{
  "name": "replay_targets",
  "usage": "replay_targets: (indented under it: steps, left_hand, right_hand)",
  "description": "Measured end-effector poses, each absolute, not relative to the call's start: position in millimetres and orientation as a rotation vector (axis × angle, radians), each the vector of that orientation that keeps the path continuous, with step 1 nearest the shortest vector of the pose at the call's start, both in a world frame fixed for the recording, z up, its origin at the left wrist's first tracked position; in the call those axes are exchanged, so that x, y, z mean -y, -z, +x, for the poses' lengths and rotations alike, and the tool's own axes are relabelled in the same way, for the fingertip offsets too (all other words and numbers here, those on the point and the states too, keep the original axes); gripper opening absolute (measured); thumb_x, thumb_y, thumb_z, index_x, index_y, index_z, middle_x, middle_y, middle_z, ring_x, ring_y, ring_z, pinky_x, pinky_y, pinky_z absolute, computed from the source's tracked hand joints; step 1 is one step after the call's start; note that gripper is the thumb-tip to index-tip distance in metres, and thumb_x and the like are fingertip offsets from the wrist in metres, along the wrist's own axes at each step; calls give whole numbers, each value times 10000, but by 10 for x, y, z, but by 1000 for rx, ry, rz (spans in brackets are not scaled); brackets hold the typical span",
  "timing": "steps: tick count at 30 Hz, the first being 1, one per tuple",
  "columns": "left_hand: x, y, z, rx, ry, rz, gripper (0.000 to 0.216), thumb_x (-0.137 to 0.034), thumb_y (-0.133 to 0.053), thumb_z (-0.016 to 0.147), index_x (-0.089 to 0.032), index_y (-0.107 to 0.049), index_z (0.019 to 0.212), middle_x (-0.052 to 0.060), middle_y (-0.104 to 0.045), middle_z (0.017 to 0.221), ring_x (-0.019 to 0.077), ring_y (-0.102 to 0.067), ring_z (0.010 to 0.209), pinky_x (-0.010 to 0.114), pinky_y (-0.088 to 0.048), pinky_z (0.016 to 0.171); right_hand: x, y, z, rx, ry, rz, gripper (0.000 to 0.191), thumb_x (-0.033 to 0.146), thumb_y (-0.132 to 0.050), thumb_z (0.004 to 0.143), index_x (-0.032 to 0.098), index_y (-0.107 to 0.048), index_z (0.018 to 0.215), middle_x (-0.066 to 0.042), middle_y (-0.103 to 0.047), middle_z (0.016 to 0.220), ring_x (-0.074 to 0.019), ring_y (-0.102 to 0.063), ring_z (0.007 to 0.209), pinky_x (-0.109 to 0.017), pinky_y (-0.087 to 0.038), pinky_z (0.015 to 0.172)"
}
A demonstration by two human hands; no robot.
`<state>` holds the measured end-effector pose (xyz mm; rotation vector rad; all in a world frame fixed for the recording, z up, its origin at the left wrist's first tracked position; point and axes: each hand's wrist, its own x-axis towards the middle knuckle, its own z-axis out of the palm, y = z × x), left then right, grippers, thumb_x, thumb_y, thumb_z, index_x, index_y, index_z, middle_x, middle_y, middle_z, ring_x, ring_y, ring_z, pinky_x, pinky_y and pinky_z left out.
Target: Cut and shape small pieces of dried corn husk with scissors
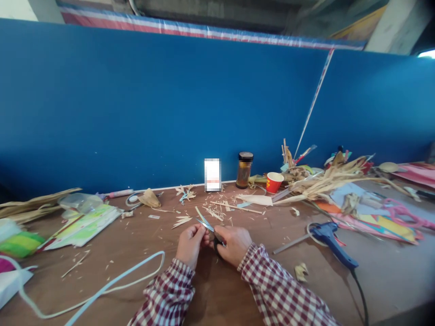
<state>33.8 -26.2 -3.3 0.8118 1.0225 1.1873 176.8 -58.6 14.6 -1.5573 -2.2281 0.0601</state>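
My left hand (190, 243) is closed in a pinch on a thin pale straw strip (199, 213) that sticks up and away from it. My right hand (234, 243) is wrapped round the black handles of a pair of scissors (208, 226), whose silver blades point left toward the strip, right beside my left fingers. Both hands rest low over the brown table (142, 253), in red-and-white checked sleeves. Straw offcuts (215, 211) lie scattered just beyond them.
A blue glue gun (331, 242) lies to the right with its cord. A red paper cup (273, 182), a dark jar (244, 170) and a heap of dried husks (326, 179) stand by the blue partition. Papers (81, 224) and a pale cable (112, 283) lie left.
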Motion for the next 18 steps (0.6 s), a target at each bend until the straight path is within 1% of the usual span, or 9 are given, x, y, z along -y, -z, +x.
replay_targets:
  steps: [9,18]
  left_hand:
    - [274,7,342,-1040,-1191,759,315,-314,-755,480,-110,-573,636,-38,-563,509,51,-477,425,179,-432,444]
    - [271,3,344,-1038,-1190,752,291,-296,-749,498,-110,-572,635,-42,-557,496,50,-482,424,172,-432,440]
  right_hand:
    - [579,-135,1769,2254,-29,-1579,235,445,-490,801,233,-564,869,0,-637,776,-138,-553,673,-231,-269,547]
    - [579,-120,1774,2262,-30,-1589,214,431,-497,795,237,-558,863,7,-634,763,-143,-563,678,-231,-272,547]
